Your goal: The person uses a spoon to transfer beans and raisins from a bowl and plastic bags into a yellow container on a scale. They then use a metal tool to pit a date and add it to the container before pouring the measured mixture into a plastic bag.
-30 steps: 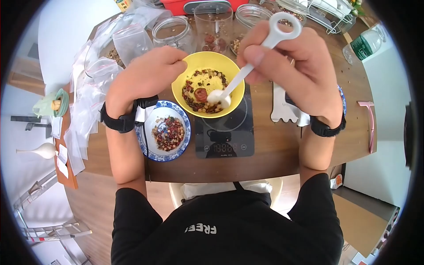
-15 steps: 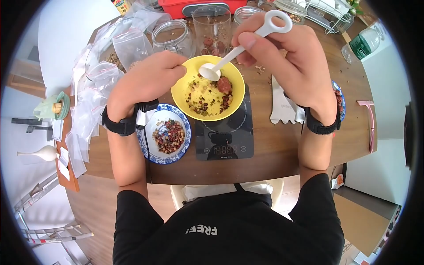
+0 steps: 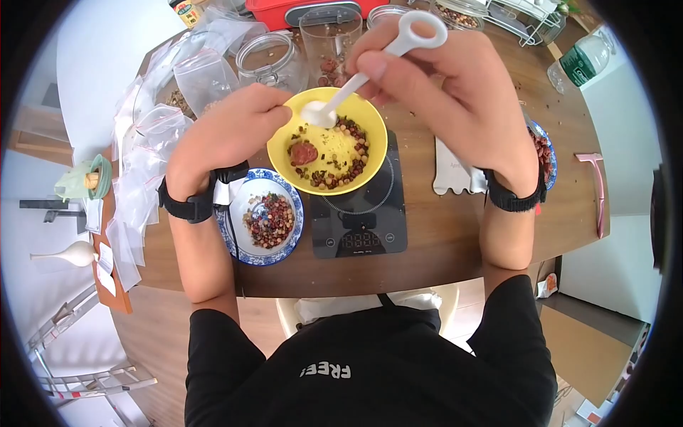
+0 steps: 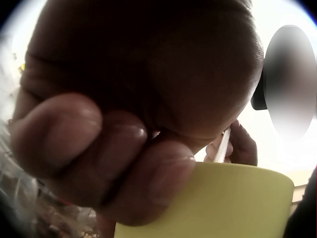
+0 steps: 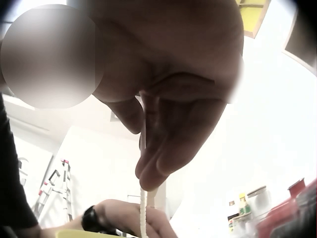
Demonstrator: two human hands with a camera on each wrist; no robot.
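A yellow bowl [image 3: 341, 186] stands over a black flat appliance [image 3: 359, 229] with a digit display. Inside it lie mixed beans [image 3: 359, 160] and a wrinkled reddish-brown dried fruit [image 3: 304, 153]. My left hand [image 3: 231, 128] pinches the bowl's left rim; in the left wrist view its curled fingers [image 4: 161, 173] overlap the yellow wall. Between thumb and fingers my right hand [image 3: 455, 92] holds a white spoon [image 3: 348, 89] with a ring-shaped handle end. The spoon's head is in the bowl at the back left. In the right wrist view the spoon's thin stem hangs below the fingers.
A blue-rimmed plate [image 3: 295, 242] of mixed beans sits left of the appliance. Behind the bowl stand an open glass jar [image 3: 267, 64] and a clear container [image 3: 331, 43]. Plastic bags [image 3: 153, 135] cover the left side. On the right lie a white board [image 3: 452, 167] and a second plate [image 3: 544, 160].
The spoon's head has moved from the bowl's front right to its back left, my right hand shifting left with it. The dried fruit swung right, then left; the beans have spread differently.
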